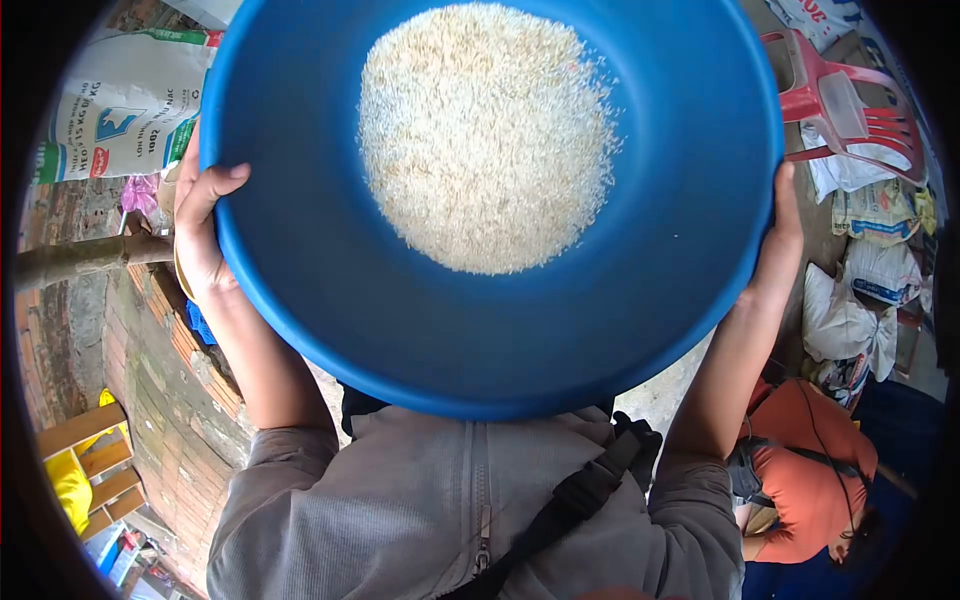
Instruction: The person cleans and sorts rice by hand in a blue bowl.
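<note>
You have two hands on one blue basin (300, 270), held out in front of your torso. Your left hand (203, 225) grasps its left side, with one thumb hooked over the rim. Your right hand (784, 235) grasps the right side from outside, one fingertip showing beside the rim; its other fingers are mostly hidden.

The basin carries one broad patch of pale rice grains (487, 140) on its bottom, towards the far side from you. One small pale speck (675, 236) sits apart on the right slope.

Beyond your left hand are one printed sack (130, 110), one wooden pole (90, 260) and, lower down, one wooden rack (105, 460). Past the right rim is one pink-red chair (850, 115), with several sacks (850, 310) near it. One other person (810, 470), in an orange top, is bent over at lower right.
</note>
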The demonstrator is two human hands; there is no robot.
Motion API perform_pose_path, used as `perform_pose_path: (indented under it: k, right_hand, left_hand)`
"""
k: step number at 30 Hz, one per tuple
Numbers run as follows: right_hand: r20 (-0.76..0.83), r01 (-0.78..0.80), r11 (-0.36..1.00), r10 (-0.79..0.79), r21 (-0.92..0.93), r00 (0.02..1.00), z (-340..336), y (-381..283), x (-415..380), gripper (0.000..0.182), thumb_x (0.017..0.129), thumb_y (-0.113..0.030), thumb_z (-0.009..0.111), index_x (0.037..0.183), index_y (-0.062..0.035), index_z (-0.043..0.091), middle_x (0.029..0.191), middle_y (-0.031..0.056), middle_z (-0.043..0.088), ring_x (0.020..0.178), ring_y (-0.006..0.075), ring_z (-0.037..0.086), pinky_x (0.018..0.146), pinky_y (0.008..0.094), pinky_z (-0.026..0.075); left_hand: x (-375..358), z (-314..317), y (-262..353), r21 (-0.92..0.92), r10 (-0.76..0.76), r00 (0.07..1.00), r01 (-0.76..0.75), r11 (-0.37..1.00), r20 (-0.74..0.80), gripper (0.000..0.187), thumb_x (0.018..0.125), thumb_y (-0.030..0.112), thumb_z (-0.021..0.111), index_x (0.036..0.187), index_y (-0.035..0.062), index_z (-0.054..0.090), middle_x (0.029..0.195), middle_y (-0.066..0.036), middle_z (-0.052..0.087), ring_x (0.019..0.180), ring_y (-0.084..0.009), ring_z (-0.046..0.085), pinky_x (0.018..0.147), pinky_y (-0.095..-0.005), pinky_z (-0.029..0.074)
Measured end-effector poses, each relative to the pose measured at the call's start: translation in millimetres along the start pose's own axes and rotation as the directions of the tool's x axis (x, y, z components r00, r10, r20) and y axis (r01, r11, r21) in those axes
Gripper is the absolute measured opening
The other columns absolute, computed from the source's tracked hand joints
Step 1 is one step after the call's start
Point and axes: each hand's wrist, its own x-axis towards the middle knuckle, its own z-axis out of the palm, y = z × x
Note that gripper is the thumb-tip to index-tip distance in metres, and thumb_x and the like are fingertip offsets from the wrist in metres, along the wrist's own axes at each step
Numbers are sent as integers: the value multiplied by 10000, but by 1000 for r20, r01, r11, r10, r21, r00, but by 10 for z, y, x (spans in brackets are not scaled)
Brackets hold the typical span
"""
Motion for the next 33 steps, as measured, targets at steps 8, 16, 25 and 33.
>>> perform_pose_path:
  k: [8, 16, 25, 33]
  right_hand:
    - [-9, -235, 969, 236, 76, 972, -336, 468, 287, 444, 995, -397, 403, 1088, -6, 591, 889, 85, 648, 724, 149, 626, 675, 256, 518]
    - [-124, -229, -319, -318, -919, 940, -3258, 1237, -17, 266, 921, -252, 498, 1009, -29, 614, 992, 163, 642, 919, 384, 612, 775, 426, 502]
    - [-607, -532, -761, -235, -370, 759, -4613, 1518, -1085, 352, 927, -370, 488, 1170, -132, 577, 1122, 81, 648, 980, 256, 633, 909, 460, 407]
    - [-504, -509, -736, -264, -445, 822, -4578, 1447, -1092, 351, 906, -425, 512, 825, -136, 693, 848, 83, 703, 810, 264, 676, 766, 449, 472]
  left_hand:
    - [223, -221, -151, -50, -330, 942, 328, 944, -55, 544, 701, -79, 465, 1244, -55, 460, 1077, -190, 572, 886, -263, 629, 820, -345, 554]
    - [65, -249, -202, 33, -108, 994, 107, 994, 17, 596, 652, -91, 451, 1247, -71, 452, 1060, -193, 578, 873, -259, 628, 819, -323, 549]
    - [21, -160, -179, 66, -46, 998, 44, 997, 33, 641, 637, -78, 458, 1278, -65, 447, 1080, -182, 584, 867, -237, 631, 817, -305, 546]
    - [21, -127, -168, 82, -16, 998, 11, 997, 61, 672, 631, -66, 461, 1303, -50, 443, 1093, -174, 581, 896, -232, 620, 833, -304, 535]
